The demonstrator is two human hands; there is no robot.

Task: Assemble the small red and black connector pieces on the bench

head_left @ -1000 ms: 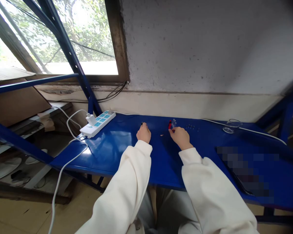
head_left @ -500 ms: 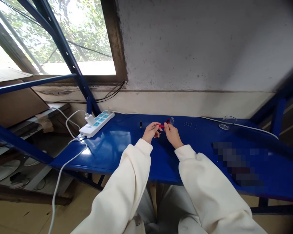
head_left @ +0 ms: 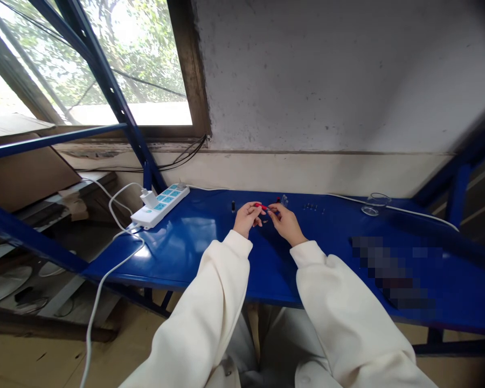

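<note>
Fingers of the left hand [head_left: 247,217] pinch a small red part [head_left: 261,206] just above the blue bench [head_left: 194,237]; the right hand [head_left: 286,222] curls just beside its end, whether it grips too small to tell

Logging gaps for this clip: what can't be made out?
Head view:
The small red part in the left hand: too small to identify.
What the right hand pinches: hidden by its fingers.
The row of dark bits on the blue table: too small.
A pixelated patch masks its right side.
</note>
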